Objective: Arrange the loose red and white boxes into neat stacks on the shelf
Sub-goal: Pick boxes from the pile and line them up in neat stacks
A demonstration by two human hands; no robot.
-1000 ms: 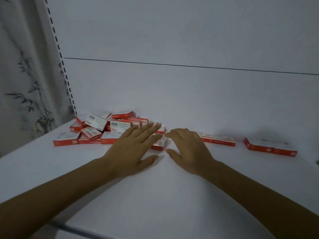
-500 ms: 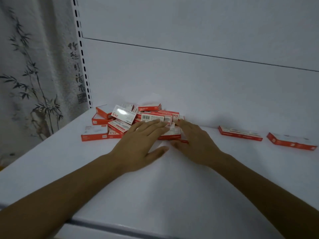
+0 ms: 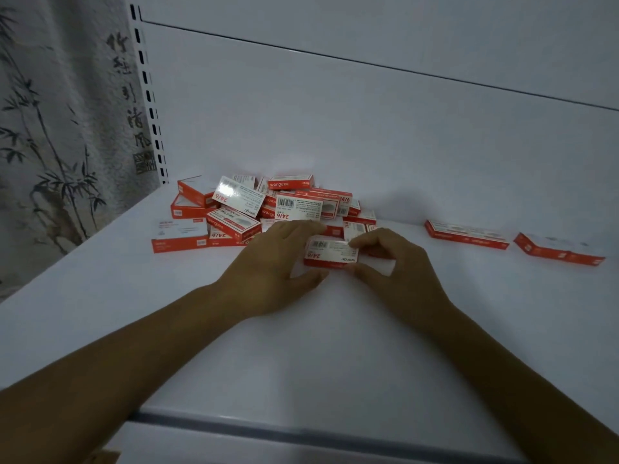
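Risk, as I judge it: the box [image 3: 331,253] lies at the near-right foot of the pile [image 3: 264,209], with other boxes tilted and overlapping just behind it. If I draw it out carelessly, the leaning ones may slide forward across the shelf [image 3: 301,346] towards its front edge, and I'd have more mess to sort.

Second risk: the grip is only a pinch on the long edges. The card looks glossy, so the box could twist free. It may also land askew when set on a stack.

Position: the box lies between my two hands, barcode face up and long side running left to right, towards the back of the shelf and left of centre.

- My right hand [image 3: 398,262] pinches its right end, thumb on the near edge and forefinger curled over the far edge.
- My left hand [image 3: 271,262] is open, with its fingers straight and reaching past the box's left end onto the pile. The thumb is by the near-left corner. I can't tell whether this hand carries any of the weight.

Two flat rows [image 3: 467,234] lie well apart to the right, near the back edge.
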